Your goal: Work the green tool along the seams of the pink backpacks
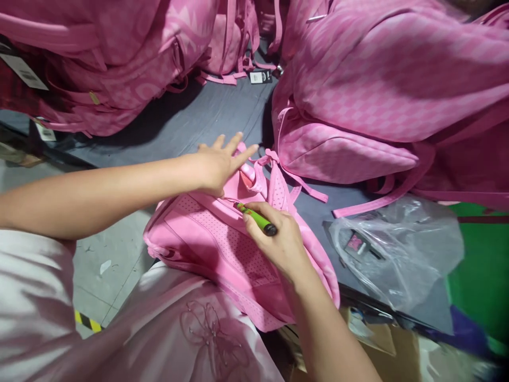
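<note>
A pink backpack (pixel 222 244) lies back-side up, half on my lap and half on the grey table (pixel 191 119). My left hand (pixel 220 162) rests flat on its top near the straps, fingers spread. My right hand (pixel 278 236) is closed round a green pen-like tool (pixel 254 217) with a dark end, its tip touching the backpack's mesh back panel.
Piles of pink backpacks fill the table's far left (pixel 103 58) and right (pixel 389 90), with hang tags (pixel 260 77). A clear plastic bag (pixel 397 249) with a label lies at the right. Cardboard boxes (pixel 377 339) stand below; a concrete floor (pixel 107 260) lies at the left.
</note>
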The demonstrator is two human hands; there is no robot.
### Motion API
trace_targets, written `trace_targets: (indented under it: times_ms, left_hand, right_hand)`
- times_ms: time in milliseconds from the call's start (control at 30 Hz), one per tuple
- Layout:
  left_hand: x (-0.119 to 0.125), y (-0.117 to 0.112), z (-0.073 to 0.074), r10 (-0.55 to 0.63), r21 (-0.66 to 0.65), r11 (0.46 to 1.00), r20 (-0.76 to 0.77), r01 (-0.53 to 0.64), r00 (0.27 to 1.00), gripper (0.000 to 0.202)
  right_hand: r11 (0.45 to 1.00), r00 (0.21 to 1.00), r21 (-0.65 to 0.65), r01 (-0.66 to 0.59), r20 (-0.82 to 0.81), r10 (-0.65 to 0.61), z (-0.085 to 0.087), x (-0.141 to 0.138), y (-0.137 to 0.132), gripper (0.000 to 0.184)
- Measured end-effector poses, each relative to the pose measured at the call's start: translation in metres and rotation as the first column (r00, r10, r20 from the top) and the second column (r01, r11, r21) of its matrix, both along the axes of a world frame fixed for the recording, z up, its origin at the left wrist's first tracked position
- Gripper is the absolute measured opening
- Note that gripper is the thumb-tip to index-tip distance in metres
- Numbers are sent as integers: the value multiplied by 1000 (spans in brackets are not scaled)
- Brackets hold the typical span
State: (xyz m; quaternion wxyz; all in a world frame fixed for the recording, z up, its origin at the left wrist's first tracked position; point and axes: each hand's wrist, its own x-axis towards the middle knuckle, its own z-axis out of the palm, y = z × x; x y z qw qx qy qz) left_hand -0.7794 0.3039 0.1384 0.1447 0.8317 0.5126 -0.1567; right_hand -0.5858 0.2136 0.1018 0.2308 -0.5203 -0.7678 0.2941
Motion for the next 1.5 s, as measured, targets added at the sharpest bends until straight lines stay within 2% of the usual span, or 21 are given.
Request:
trace_targets:
  times_ms: [67, 167, 267, 333, 433, 533, 667, 733, 833, 933, 1067, 1133, 1233, 1367, 1500]
  left_hand:
    - [-6, -3, 6, 72, -50, 996, -2, -72, 997, 128]
    - [-5, -8, 8, 107, -66, 992, -59, -111, 992, 122]
    - [2, -12, 3, 141, -12, 990, -83, -142, 987, 122]
    - [3, -15, -4, 129, 37, 991, -63, -127, 990, 121]
    - [-6, -17, -13, 61, 125, 990, -12, -59, 998, 115]
    - [-16, -15, -14, 51, 111, 993, 3, -51, 999, 112]
    - [-17, -17, -6, 96, 36, 995, -14, -96, 995, 133]
    - [-11, -22, -4, 131, 55, 990, -59, -128, 990, 144]
    - [-2, -29, -7, 176, 134, 978, -138, -157, 975, 150]
    - [0, -35, -14, 157, 206, 971, -163, -122, 974, 141]
    - [-12, -36, -23, 50, 250, 968, -104, -23, 993, 104]
    - [-20, -33, -25, 10, 233, 972, -76, 8, 997, 96]
    - [-28, -28, -29, -19, 198, 980, -33, 25, 999, 93]
    - [-30, -27, -32, 14, 193, 981, 27, -19, 1000, 93]
    - [-23, -27, -31, 81, 136, 987, -3, -80, 997, 117]
  right_hand:
    - [1000, 999, -8, -22, -27, 21, -2, -7, 2, 22]
    - [999, 995, -38, -36, -93, 33, -9, -22, 1, 23]
    - [997, 992, 69, -23, -124, 31, -17, -35, -15, 21]
    - [986, 986, 157, -46, -153, 70, -19, -39, -31, 21]
    - [974, 984, 196, -110, -117, 135, -18, -38, -43, 21]
    - [969, 984, 183, -166, -37, 175, -16, -33, -37, 23]
    - [978, 990, 172, -120, -51, 130, -17, -28, -26, 21]
    - [980, 991, 169, -110, -62, 122, -19, -29, -25, 20]
    - [979, 990, 171, -112, -70, 125, -21, -33, -26, 22]
    - [981, 991, 159, -112, -49, 121, -23, -36, -22, 23]
    - [981, 994, 167, -101, 50, 94, -26, -32, -14, 24]
    - [978, 994, 187, -94, 70, 82, -27, -30, -11, 24]
    - [976, 995, 198, -91, 48, 83, -29, -27, -7, 25]
    - [975, 994, 193, -106, 50, 98, -34, -27, -4, 27]
    - [967, 995, 234, -97, 38, 91, -39, -30, -3, 31]
